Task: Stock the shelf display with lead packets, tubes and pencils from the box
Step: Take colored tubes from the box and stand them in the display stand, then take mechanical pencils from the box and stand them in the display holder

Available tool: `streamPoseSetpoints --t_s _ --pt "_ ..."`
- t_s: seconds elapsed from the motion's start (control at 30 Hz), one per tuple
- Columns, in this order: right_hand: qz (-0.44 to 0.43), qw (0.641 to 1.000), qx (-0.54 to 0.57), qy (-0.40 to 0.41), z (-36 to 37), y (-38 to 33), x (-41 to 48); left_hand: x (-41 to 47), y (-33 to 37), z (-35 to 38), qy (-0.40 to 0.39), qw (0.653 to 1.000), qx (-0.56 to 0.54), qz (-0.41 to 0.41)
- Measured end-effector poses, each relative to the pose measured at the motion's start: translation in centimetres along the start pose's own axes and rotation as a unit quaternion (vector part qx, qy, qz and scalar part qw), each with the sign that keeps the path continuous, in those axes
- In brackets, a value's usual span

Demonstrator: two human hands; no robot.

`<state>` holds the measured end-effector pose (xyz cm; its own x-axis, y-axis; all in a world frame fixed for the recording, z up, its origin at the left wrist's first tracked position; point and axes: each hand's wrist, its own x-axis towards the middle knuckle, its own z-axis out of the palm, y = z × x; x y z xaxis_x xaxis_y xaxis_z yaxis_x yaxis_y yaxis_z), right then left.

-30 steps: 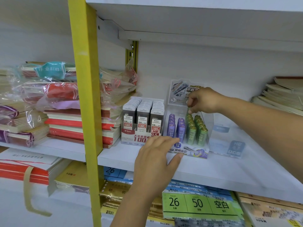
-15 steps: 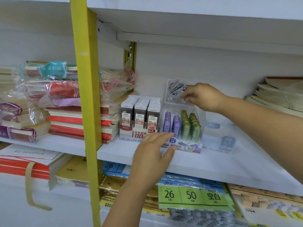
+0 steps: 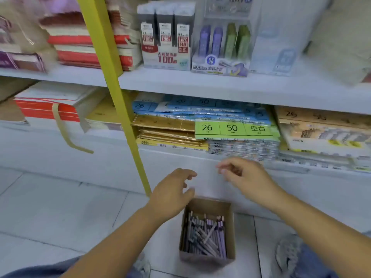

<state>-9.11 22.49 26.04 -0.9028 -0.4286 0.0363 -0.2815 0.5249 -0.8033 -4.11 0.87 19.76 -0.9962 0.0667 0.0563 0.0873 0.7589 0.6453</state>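
A small brown cardboard box (image 3: 208, 205) stands on the floor, filled with several purple and grey pencils (image 3: 204, 235). My left hand (image 3: 172, 191) hovers just above the box's left rim, fingers loosely curled and holding nothing. My right hand (image 3: 245, 177) hangs above and to the right of the box, also holding nothing. On the shelf above stand a display of grey lead packets (image 3: 165, 35) and a clear display with purple and green lead tubes (image 3: 222, 43).
A yellow upright post (image 3: 112, 77) runs down to the floor just left of the box. Stacked notebooks (image 3: 80, 47) fill the shelf's left side. Paper packs with a green 26/50 label (image 3: 232, 128) lie on the lower shelf. My knees frame the box.
Both hands have left the shelf displays and dropped down to the box on the floor. The view has tilted downward with them.
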Motion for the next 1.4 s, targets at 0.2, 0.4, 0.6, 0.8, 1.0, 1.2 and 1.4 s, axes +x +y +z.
streamPoseSetpoints --t_s 0.2,0.4,0.6,0.8,1.0,1.2,1.4 --pt "0.212 0.966 -0.009 -0.15 11.8 12.8 -0.9 -4.7 -7.7 10.4 -0.143 0.959 -0.079 -0.231" --pt "0.362 0.913 -0.054 -0.18 18.7 18.8 -1.2 -6.9 -11.9 14.9 -0.206 0.908 -0.191 -0.31" --pt "0.384 0.904 -0.139 -0.126 21.2 21.6 -0.8 -7.1 -12.8 14.5 -0.195 0.885 -0.256 -0.336" --pt "0.414 0.908 -0.041 -0.043 22.0 22.7 -1.1 -7.3 -12.6 14.0 -0.19 0.878 -0.288 -0.331" --pt "0.44 0.895 -0.016 -0.066 21.6 23.3 -2.0 -7.4 -13.0 14.0 -0.191 0.869 -0.297 -0.347" --pt "0.37 0.898 -0.135 -0.198 21.8 24.0 -2.5 -7.2 -12.6 13.7 -0.189 0.868 -0.301 -0.347" --pt "0.303 0.907 -0.168 -0.239 22.5 24.4 -1.9 -7.3 -12.6 13.6 -0.185 0.862 -0.31 -0.355"
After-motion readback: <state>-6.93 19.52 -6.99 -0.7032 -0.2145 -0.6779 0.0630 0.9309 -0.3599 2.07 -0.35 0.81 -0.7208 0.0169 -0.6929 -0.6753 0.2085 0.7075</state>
